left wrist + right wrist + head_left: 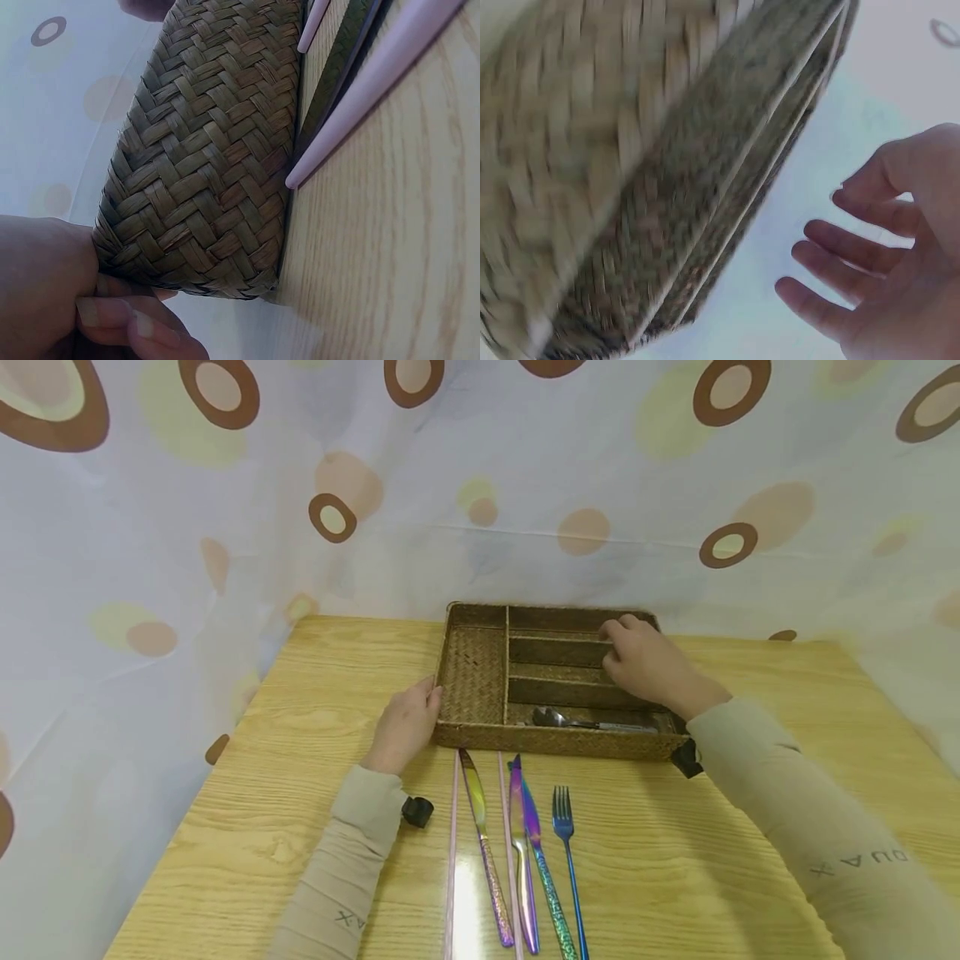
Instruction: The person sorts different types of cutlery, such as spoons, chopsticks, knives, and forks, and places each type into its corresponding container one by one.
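A brown woven cutlery tray (555, 742) stands on the table with one upright compartment at its left and three lengthwise ones at its right. My left hand (405, 727) grips its front left corner, fingertips curled against the end wall in the left wrist view. Over the right-hand compartments hovers my right hand (648, 664); its fingers are loosely bent and hold nothing, as the right wrist view shows. In the front compartment lies a spoon (550, 717), handle pointing right.
In front of the tray, on the wooden table (300, 760), lie two pink chopsticks (452, 843), three iridescent knives (476, 793) and a blue fork (562, 814). Their upper ends point at the tray's front wall. A dotted curtain (420, 552) hangs behind the table.
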`<state>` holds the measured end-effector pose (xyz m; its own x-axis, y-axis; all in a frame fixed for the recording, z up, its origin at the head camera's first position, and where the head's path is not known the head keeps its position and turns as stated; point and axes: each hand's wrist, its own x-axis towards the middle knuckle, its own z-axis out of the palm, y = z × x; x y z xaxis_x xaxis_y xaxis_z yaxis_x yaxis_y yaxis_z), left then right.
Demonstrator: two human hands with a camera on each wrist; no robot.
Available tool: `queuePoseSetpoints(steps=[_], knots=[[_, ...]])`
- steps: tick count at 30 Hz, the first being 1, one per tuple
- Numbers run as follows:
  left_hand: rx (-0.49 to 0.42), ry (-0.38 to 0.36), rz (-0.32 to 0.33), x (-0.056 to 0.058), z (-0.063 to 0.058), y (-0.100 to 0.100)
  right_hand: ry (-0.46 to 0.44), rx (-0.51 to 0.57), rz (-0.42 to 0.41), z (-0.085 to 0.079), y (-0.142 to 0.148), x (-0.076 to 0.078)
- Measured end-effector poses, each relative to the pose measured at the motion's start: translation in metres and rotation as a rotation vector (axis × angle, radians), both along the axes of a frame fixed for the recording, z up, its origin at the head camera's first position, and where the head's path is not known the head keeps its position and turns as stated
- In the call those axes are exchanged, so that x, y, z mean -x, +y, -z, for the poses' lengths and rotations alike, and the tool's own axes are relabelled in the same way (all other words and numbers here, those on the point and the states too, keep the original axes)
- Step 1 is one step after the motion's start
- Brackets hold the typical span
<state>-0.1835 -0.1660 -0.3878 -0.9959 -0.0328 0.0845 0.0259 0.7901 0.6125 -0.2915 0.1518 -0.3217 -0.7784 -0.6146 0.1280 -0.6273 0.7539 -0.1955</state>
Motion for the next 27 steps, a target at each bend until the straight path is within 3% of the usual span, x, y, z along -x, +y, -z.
queuePoseSetpoints(steps=[7,18,22,27], knots=[[0.008,0.006,0.006,0.000,0.000,0.000,0.184,0.099,-0.036,0.004,-0.004,-0.034],[0.003,0.003,0.007,-0.001,-0.001,0.000,0.287,0.174,-0.098,0.020,-0.004,-0.085],[0.008,0.000,0.007,-0.001,-0.001,0.000,0.249,0.187,-0.110,0.030,-0.003,-0.106],[0.009,0.004,0.007,0.000,-0.001,0.000,0.095,0.163,-0.089,0.042,-0.005,-0.135]])
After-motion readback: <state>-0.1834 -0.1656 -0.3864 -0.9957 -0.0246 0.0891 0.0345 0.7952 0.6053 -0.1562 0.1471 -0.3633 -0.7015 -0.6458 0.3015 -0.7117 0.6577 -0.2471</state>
